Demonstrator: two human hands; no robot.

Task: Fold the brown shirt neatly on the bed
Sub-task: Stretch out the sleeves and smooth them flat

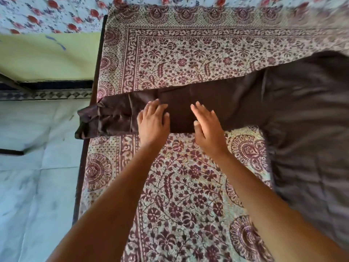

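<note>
Bed [83, 167]: dark frame edge along the left, top covered by a maroon-on-cream block-print sheet [188, 53].
Floor [37, 186]: pale blue tiles, left of the bed.
Floral cloth [47, 14] with red flowers, top left; a yellow-green surface [47, 57] just below it. Nothing lies over the hands or the sleeve.

Brown shirt [311, 120]: body spread flat on the sheet at right, blurred.
One sleeve [207, 99] runs leftward across the bed; its creased cuff [88, 121] hangs past the bed edge.

Left hand [154, 123]: palm down on the sleeve towards the cuff, fingers [154, 106] straight, pressing flat, gripping nothing.
Right hand [207, 127]: palm down on the sleeve towards the shirt body, fingers [200, 110] extended and slightly spread, holding nothing; somewhat motion-blurred.
The hands are apart, with bare sleeve between them.
</note>
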